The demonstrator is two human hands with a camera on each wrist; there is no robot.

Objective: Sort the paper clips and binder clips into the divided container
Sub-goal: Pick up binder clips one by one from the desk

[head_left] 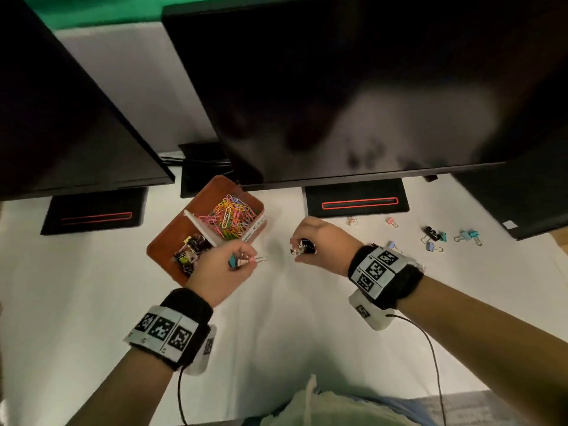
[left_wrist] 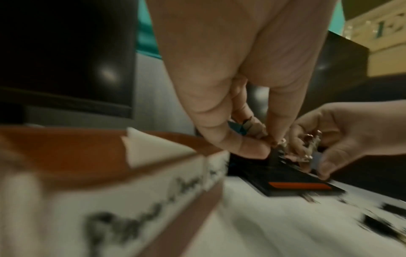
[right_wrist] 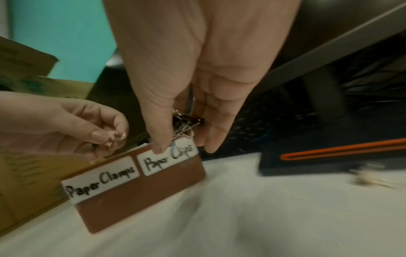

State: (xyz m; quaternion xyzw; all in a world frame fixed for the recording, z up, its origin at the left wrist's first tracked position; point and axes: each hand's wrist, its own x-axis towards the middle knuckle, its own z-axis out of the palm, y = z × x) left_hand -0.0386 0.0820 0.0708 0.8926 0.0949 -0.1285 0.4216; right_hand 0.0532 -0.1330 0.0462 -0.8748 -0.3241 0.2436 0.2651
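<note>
A brown divided container [head_left: 166, 241] stands left of centre. Its far compartment holds colourful paper clips [head_left: 230, 215] and its near one holds binder clips [head_left: 189, 253]. Over the container's right corner, my left hand [head_left: 242, 260] pinches small teal and pink binder clips [left_wrist: 243, 131]. To the right of it, my right hand [head_left: 299, 248] grips a bunch of black binder clips [right_wrist: 186, 121] above the table. The right wrist view shows the container [right_wrist: 142, 194] with labels reading "Paper Clamps" and "Paper Clips". Several loose binder clips [head_left: 433, 235] lie on the white table at the right.
Two dark monitors overhang the table, their black bases [head_left: 356, 198] standing behind the container and my hands. Another black base [head_left: 95, 210] sits at the left. Wrist cables trail toward the table's near edge.
</note>
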